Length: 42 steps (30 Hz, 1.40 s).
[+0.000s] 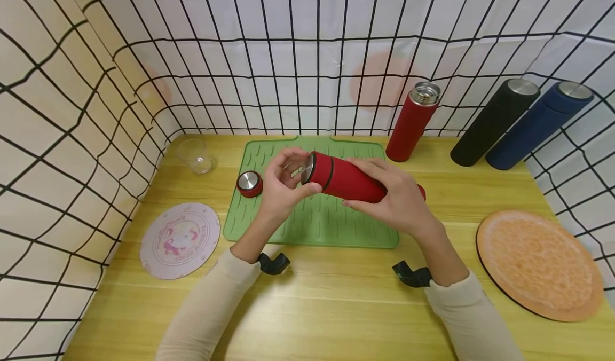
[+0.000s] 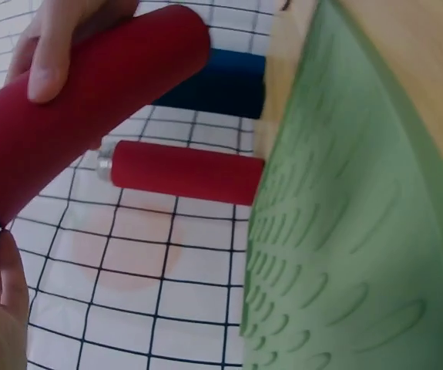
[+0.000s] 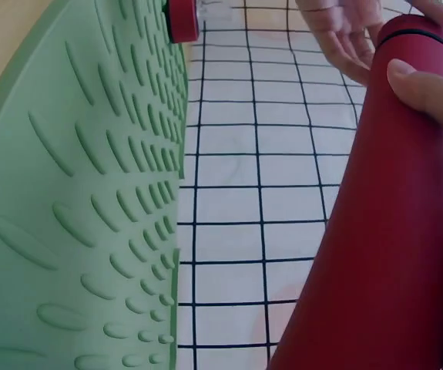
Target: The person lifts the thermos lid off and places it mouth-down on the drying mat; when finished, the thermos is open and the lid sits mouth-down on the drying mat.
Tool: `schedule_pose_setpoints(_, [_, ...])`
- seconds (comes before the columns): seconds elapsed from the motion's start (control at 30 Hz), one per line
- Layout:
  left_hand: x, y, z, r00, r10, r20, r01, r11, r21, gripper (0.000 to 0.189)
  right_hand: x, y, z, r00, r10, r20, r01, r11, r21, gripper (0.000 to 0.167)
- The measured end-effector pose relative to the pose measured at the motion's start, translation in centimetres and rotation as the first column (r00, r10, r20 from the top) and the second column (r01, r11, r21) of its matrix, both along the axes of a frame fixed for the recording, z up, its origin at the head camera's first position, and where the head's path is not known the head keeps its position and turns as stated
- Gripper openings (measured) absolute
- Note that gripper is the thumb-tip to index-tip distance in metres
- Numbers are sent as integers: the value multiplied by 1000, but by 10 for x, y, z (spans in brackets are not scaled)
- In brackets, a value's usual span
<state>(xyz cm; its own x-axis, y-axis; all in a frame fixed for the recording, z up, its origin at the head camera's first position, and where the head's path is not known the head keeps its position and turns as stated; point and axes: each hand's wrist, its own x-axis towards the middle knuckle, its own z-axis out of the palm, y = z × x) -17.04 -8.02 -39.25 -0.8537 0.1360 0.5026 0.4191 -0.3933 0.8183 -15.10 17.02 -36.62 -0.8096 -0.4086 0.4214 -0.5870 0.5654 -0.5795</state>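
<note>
A red thermos bottle (image 1: 353, 179) is held lying tilted above the green mat, its silver-topped lid (image 1: 321, 170) pointing left. My right hand (image 1: 396, 195) grips the bottle's body, thumb on the near side and fingers over the far side. Around the lid end is my left hand (image 1: 283, 182), its thumb against the lid's near edge and its fingers curved loosely at the far side. A dark ring marks the seam between lid and body. On the green mat (image 1: 312, 227), at the left, sits a separate red lid (image 1: 250, 183) with a silver top.
An uncapped red thermos (image 1: 413, 120) stands behind the mat at right, beside a black thermos (image 1: 495, 123) and a blue thermos (image 1: 538, 126). A clear glass (image 1: 198, 158) and a round pink placemat (image 1: 180, 241) are left. A round orange-brown board (image 1: 538, 265) lies right. Black wire grid panels (image 1: 269, 40) surround the table.
</note>
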Motion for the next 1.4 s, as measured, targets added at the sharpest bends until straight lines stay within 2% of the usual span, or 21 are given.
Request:
schedule_pose_setpoints(0.07, [0, 1, -1, 1000, -30, -2, 30, 1000, 3, 78, 0, -1, 0, 1000, -4, -5, 4, 1000, 3, 76])
schedule_pose_setpoints(0.13, [-2, 0, -1, 993, -109, -49, 108, 994, -10, 85, -1, -1, 0, 1000, 7, 5, -7, 1000, -11, 75])
schedule_pose_setpoints(0.2, [-3, -3, -1, 972, -207, -114, 204, 978, -32, 88, -1, -1, 0, 999, 23, 26, -22, 999, -35, 75])
schedule_pose_setpoints(0.3, [-5, -7, 2, 926, -327, -192, 319, 945, -68, 80, 0, 1, 1, 997, 52, 63, -47, 996, -81, 76])
schedule_pose_setpoints(0.37, [-6, -9, 3, 904, -373, -209, 366, 928, -71, 74, 0, 2, 2, 994, 70, 82, -61, 993, -103, 76])
schedule_pose_setpoints(0.43, [-7, -10, 3, 895, -396, -204, 392, 918, -60, 72, 1, 3, 2, 992, 85, 92, -74, 990, -116, 76])
schedule_pose_setpoints(0.5, [-6, -11, 3, 905, -386, -177, 385, 922, -40, 70, 1, 3, 2, 991, 92, 95, -80, 989, -121, 76])
schedule_pose_setpoints(0.53, [-6, -11, 3, 919, -364, -155, 364, 931, -29, 69, 1, 3, 3, 991, 92, 94, -80, 989, -122, 76])
schedule_pose_setpoints(0.63, [-4, -9, 3, 964, -257, -67, 257, 966, -7, 68, 2, 3, 3, 993, 83, 86, -72, 991, -116, 76])
schedule_pose_setpoints(0.67, [-3, -9, 3, 975, -220, -38, 220, 976, -8, 69, 2, 3, 3, 994, 78, 81, -68, 991, -111, 76])
schedule_pose_setpoints(0.73, [-2, -7, 3, 986, -165, 5, 165, 986, -14, 72, 2, 2, 4, 995, 70, 72, -62, 993, -102, 75])
schedule_pose_setpoints(0.8, [-1, -6, 3, 987, -158, 2, 158, 987, -28, 77, 2, 2, 4, 996, 68, 64, -61, 993, -97, 75])
schedule_pose_setpoints(0.87, [-2, -7, 3, 979, -198, -35, 197, 980, -42, 80, 2, 2, 4, 996, 72, 59, -66, 993, -100, 75])
schedule_pose_setpoints(0.93, [-3, -8, 4, 961, -262, -92, 258, 965, -52, 81, 2, 2, 3, 995, 78, 56, -72, 992, -103, 75])
schedule_pose_setpoints(1.03, [-5, -9, 5, 922, -354, -158, 347, 935, -69, 75, 2, 2, 3, 995, 85, 53, -79, 991, -105, 75])
schedule_pose_setpoints(1.13, [-5, -10, 6, 901, -395, -179, 391, 919, -59, 73, 2, 2, 3, 995, 86, 56, -80, 991, -105, 75])
schedule_pose_setpoints(1.23, [-4, -10, 6, 910, -384, -155, 384, 923, -31, 72, 2, 3, 4, 995, 81, 64, -74, 992, -106, 75])
schedule_pose_setpoints(1.33, [-3, -9, 6, 942, -321, -94, 323, 946, 7, 64, 2, 3, 3, 995, 74, 73, -66, 992, -110, 75])
schedule_pose_setpoints(1.4, [-2, -8, 5, 964, -262, -45, 263, 964, 29, 66, 2, 3, 3, 995, 69, 77, -60, 992, -109, 75])
